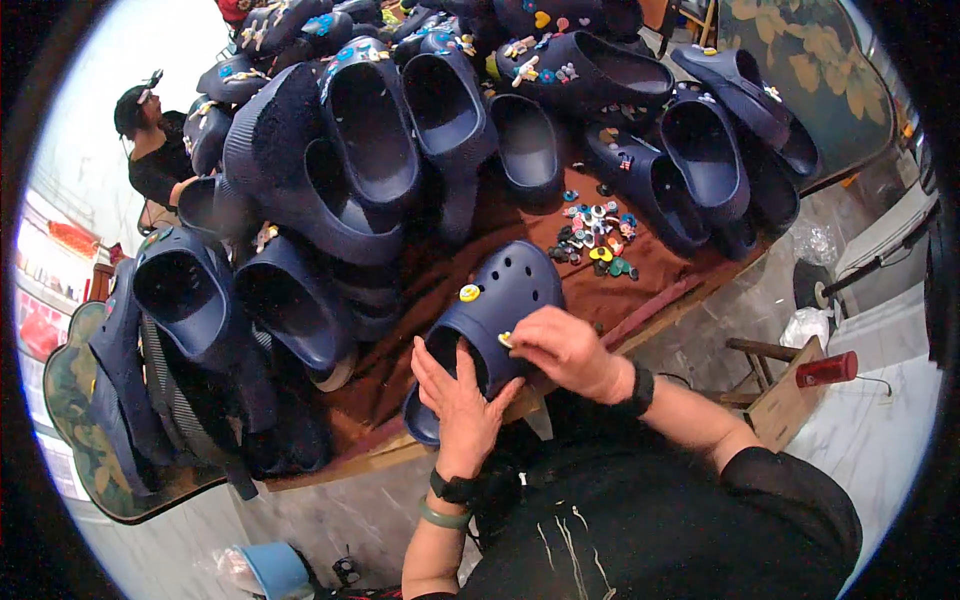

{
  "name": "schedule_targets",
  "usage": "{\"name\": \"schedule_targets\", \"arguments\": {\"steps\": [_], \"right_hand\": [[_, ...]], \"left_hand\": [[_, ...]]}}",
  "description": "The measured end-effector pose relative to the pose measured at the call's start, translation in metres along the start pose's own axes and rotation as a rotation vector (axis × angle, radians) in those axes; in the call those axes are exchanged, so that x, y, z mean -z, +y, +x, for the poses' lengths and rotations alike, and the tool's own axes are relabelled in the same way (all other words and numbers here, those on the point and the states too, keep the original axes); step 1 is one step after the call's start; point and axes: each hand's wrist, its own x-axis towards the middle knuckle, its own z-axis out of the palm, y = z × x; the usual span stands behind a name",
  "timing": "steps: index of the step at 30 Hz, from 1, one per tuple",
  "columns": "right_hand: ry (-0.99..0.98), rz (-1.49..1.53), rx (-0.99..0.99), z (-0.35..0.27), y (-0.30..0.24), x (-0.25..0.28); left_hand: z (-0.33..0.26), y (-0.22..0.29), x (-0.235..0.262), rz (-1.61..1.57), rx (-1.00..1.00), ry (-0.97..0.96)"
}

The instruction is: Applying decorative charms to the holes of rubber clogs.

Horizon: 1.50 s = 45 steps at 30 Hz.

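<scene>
With loose charms [601, 254] just beside its toe, the navy clog [508, 305] is probably best braced by the spread left hand [462, 410], letting the right hand [575, 352], pinching a yellow-and-white charm [505, 340] near its right side, work squarely.

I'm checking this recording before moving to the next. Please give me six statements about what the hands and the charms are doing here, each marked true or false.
1. The right hand pinches a small white-and-yellow charm. True.
2. The left hand is spread over the foot opening of a navy-blue clog with round holes. True.
3. That clog's upper bears no charm. False: a round yellow charm sits on it.
4. Loose multicoloured charms lie on a reddish-brown cloth. True.
5. The loose charms lie to the left of that clog. False: they lie beyond it, to its right.
6. Both wrists are bare. False: each wears a black wristband.
</scene>
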Motion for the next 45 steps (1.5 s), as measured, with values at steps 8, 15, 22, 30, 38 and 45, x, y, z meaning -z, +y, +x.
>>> {"name": "schedule_targets", "arguments": {"steps": [8, 15, 22, 30, 38, 45], "right_hand": [[0.107, -0.198, 0.119, -0.046, -0.004, -0.017], [-0.098, -0.527, 0.14, -0.033, -0.031, -0.001], [-0.227, -0.52, 0.224, -0.003, -0.027, 0.011], [0.135, -0.342, -0.147, 0.022, 0.007, 0.079], [0.035, -0.448, -0.401, -0.014, 0.078, 0.099], [0.01, -0.338, -0.371, -0.033, 0.087, 0.059]], "left_hand": [[-0.015, -0.007, -0.022, -0.004, -0.011, -0.006], [-0.024, -0.001, -0.018, -0.086, 0.011, -0.004], [-0.011, -0.005, -0.03, 0.074, -0.045, 0.107], [-0.011, -0.003, -0.012, -0.025, -0.049, 0.018], [0.0, 0.001, -0.001, 0.023, 0.02, 0.006], [-0.007, 0.004, -0.002, 0.036, 0.022, -0.021]]}}
